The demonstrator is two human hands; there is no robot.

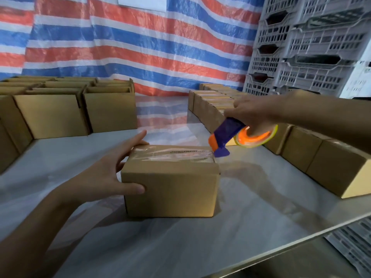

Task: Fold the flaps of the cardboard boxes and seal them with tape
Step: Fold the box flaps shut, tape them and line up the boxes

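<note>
Your left hand (104,173) is spread wide and holds the left end of the cardboard box (170,189): the thumb lies flat on the near face, and the fingers reach over the top far-left corner. Your right hand (253,111) is wrapped around the tape dispenser (226,135), gripping it from above. Its purple body slants down to the left. The orange-cored tape roll (257,137) sits just under your palm. The dispenser's lower tip is at the right end of the box top, though whether it touches the cardboard cannot be told. The box stands upright near the middle of the tabletop (180,247), a little toward the near edge. Its flaps are folded shut, and a strip of clear tape (170,155) runs along the top from left to right. The strip looks wrinkled and shiny. At the far left corner of the tabletop, open boxes (50,115) stand packed together with their flaps up. Along the right edge, a row of closed boxes (301,149) runs from the far side toward the near right corner, each touching the next. Behind the tabletop hangs a red, white and blue striped tarp (140,47), with a white sheet (142,3) fixed near its top. Grey plastic crates (311,47) are stacked beyond the far right corner.
</note>
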